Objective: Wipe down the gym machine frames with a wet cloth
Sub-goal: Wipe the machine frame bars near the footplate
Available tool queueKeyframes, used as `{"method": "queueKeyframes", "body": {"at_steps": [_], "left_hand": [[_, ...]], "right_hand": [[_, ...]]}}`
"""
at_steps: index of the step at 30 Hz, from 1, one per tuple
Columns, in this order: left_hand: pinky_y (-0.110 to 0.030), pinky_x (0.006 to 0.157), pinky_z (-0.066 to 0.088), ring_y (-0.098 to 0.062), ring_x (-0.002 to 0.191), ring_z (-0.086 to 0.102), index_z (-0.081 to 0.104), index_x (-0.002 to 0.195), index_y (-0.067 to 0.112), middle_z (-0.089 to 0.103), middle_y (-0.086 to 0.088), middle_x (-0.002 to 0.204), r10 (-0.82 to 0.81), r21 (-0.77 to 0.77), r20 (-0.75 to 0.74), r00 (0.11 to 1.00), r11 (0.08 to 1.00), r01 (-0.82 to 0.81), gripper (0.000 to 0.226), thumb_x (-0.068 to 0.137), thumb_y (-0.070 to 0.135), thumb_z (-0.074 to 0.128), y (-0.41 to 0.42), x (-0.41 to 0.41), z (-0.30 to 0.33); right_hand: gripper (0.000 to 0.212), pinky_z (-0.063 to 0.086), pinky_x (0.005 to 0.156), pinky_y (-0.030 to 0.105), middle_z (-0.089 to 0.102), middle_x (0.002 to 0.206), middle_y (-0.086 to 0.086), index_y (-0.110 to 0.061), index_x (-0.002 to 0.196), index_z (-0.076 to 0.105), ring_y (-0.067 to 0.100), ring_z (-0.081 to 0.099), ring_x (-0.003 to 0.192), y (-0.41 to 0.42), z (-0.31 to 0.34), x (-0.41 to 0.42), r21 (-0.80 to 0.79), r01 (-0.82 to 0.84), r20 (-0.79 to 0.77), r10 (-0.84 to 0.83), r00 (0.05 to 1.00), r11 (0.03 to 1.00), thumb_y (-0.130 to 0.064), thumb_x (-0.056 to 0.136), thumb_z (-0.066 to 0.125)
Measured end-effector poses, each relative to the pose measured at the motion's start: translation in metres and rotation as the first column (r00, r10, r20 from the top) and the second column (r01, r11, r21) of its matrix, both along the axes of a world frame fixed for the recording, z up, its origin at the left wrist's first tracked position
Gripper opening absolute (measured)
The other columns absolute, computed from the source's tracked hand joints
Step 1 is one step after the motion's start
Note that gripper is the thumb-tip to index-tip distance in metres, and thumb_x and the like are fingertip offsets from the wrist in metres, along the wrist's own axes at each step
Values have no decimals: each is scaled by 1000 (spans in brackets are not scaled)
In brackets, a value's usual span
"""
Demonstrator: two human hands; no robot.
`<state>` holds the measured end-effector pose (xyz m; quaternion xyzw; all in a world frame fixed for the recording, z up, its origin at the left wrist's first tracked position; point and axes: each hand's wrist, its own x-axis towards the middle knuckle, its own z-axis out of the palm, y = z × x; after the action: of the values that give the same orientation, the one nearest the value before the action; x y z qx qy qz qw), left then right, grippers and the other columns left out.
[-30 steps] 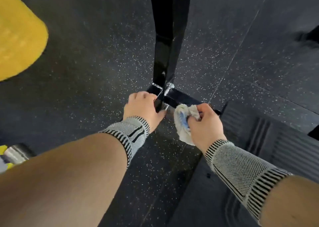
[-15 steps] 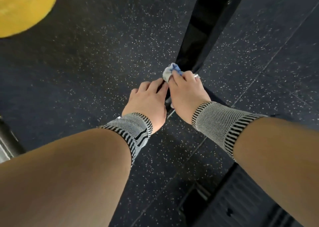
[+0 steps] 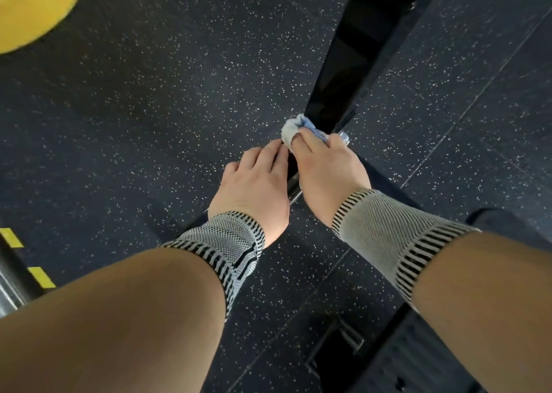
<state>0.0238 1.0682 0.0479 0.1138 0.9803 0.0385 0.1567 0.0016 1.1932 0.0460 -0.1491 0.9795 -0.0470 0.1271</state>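
Fingers of right hand [image 3: 325,165] pinch cloth [image 3: 294,131] against frame [image 3: 343,87] (left hand [image 3: 254,189] flat, relaxed).

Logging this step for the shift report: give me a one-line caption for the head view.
Right hand presses a white-and-blue cloth against the base of the black frame post; left hand rests beside it.
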Motion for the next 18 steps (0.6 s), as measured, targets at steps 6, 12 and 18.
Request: {"method": "queueKeyframes", "body": {"at_steps": [6, 12, 18], "left_hand": [[-37, 114, 21, -17, 142, 12, -4, 153, 19, 1, 7, 159, -10, -9, 9, 1000, 1000, 10, 73, 97, 31, 42, 1, -1, -1], [-38, 114, 21, -19, 142, 12, -3, 153, 19, 0, 6, 159, -11, -30, 24, 1000, 999, 12, 73, 97, 33, 40, 1, 0, 1], [-39, 115, 19, -20, 143, 10, -6, 152, 17, -3, 5, 158, -13, -31, 50, 999, 999, 14, 76, 96, 32, 43, 0, -1, 3]], "right_hand": [[51, 43, 93, 33, 27, 148, -1, -13, 144, 21, 24, 43, 112, 2, 1, -7, 10, -34, 26, 34, 999, 999, -22, 97, 39], [41, 43, 87, 33, 39, 140, 2, -13, 138, 32, 23, 45, 106, 8, 10, 5, 46, 19, 97, -24, 995, 999, -20, 98, 36], [14, 35, 50, 19, 51, 75, -4, -12, 85, 55, 11, 46, 63, 63, 26, 48, -263, 535, 255, -477, 841, 803, -5, 92, 45]]}}
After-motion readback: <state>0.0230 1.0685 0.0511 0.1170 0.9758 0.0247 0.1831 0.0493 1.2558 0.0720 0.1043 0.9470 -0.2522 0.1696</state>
